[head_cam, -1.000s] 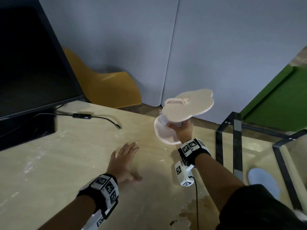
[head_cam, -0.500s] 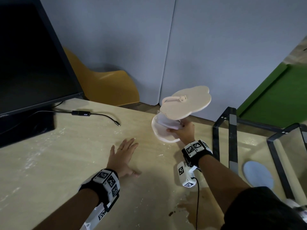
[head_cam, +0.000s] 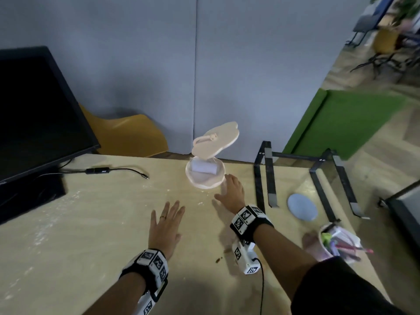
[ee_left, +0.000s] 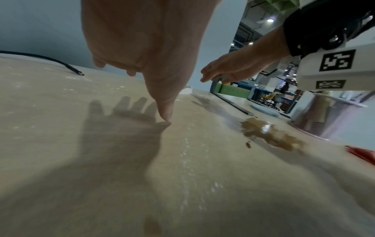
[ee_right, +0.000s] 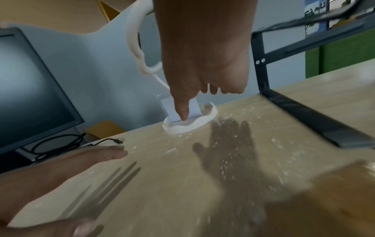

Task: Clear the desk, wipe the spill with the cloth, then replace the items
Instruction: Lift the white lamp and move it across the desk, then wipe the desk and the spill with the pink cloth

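While bent over the bench (head_cam: 91,223), holds nothing in either hand. Spreads the left hand (head_cam: 164,226) palm down with fingers straight and apart, a ring on one finger; in the left wrist view, brings the thumb tip down to meet its own shadow on the wood. Reaches the right hand (head_cam: 231,194) forward with fingers loose and gripping nothing, just beside the rim of the pale pink cloud-shaped stand (head_cam: 216,140); cannot tell whether fingertips and rim touch. Shows that stand upright near the far edge of the bench, its cloud top tilted over a dished base with a small white block in it. Shows the brown spill (ee_left: 267,133) wet and shiny on the near right part of the bench, under the right forearm and mostly hidden from the head view. Has a pen cup (head_cam: 336,244) with pens near the right edge, close to the spill. Has a round blue coaster (head_cam: 302,208) lying between the legs of a black metal riser (head_cam: 266,173). Has a dark monitor (head_cam: 38,114) at far left, with a black cable (head_cam: 122,171) trailing from it across the wood.
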Action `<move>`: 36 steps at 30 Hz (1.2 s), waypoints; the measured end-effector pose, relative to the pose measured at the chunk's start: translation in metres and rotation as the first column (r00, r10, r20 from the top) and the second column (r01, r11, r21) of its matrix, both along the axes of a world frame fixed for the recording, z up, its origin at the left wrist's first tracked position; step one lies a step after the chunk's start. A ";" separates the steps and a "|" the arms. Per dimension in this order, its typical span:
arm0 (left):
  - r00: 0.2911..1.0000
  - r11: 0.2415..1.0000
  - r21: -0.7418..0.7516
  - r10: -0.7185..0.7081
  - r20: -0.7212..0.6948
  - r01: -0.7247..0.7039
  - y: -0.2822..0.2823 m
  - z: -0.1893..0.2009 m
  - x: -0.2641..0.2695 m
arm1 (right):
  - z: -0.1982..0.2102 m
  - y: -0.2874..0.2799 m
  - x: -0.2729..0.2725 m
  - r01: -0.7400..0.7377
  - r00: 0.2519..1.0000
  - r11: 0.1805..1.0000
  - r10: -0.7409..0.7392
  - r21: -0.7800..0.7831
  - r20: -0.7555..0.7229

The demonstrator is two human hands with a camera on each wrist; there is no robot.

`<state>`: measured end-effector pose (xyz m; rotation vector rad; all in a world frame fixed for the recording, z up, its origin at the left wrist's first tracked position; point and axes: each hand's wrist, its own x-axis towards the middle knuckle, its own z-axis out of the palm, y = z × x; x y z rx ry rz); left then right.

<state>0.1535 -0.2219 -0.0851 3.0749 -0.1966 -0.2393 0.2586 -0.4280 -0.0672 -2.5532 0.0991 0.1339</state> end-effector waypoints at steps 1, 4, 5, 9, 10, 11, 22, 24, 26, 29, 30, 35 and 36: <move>0.999 1.000 0.012 -0.015 -0.049 0.015 -0.002 0.004 -0.007 | 0.004 0.000 -0.014 -0.002 1.000 1.000 0.002 -0.019 -0.001; 0.994 0.996 -0.006 -0.089 -0.065 0.089 -0.006 0.016 -0.029 | 0.017 0.000 -0.056 -0.001 1.000 0.999 0.000 -0.033 -0.004; 0.991 0.994 -0.016 -0.113 -0.073 0.112 -0.007 0.022 -0.039 | 0.020 -0.001 -0.072 0.006 1.000 1.000 -0.006 -0.031 -0.003; 0.975 0.982 -0.070 -0.182 -0.127 0.175 -0.011 0.038 -0.086 | 0.034 -0.008 -0.143 0.050 0.999 0.998 -0.051 -0.027 -0.008; 0.969 0.977 -0.102 -0.202 -0.143 0.189 -0.013 0.041 -0.100 | 0.036 -0.011 -0.162 0.067 0.998 0.997 -0.068 -0.023 -0.016; 0.961 0.970 -0.130 -0.224 -0.161 0.205 -0.015 0.043 -0.114 | 0.037 -0.015 -0.182 0.082 0.996 0.996 -0.082 -0.022 -0.019; 0.895 0.937 -0.190 -0.340 -0.290 0.294 -0.040 0.012 -0.229 | 0.006 -0.147 -0.338 0.378 0.913 0.907 -0.399 -0.186 -0.091; 0.893 0.949 -0.163 -0.310 -0.326 0.270 -0.042 0.003 -0.235 | -0.002 -0.169 -0.351 0.430 0.876 0.876 -0.463 -0.220 -0.135; 0.907 0.959 -0.141 -0.280 -0.315 0.247 -0.045 -0.001 -0.238 | -0.011 -0.188 -0.358 0.465 0.849 0.858 -0.503 -0.219 -0.164; 0.939 0.971 -0.167 -0.210 -0.273 0.169 -0.052 -0.003 -0.239 | -0.022 -0.210 -0.357 0.474 0.836 0.853 -0.514 -0.217 -0.195; 0.945 0.973 -0.182 -0.188 -0.268 0.142 -0.054 -0.003 -0.239 | -0.025 -0.214 -0.354 0.463 0.837 0.854 -0.509 -0.235 -0.202; 0.961 0.981 -0.162 -0.139 -0.237 0.102 -0.055 -0.009 -0.245 | -0.029 -0.206 -0.334 0.440 0.829 0.787 -0.541 -0.432 -0.142; 0.962 0.983 -0.156 -0.133 -0.239 0.098 -0.056 -0.010 -0.246 | -0.030 -0.204 -0.330 0.441 0.827 0.771 -0.548 -0.459 -0.127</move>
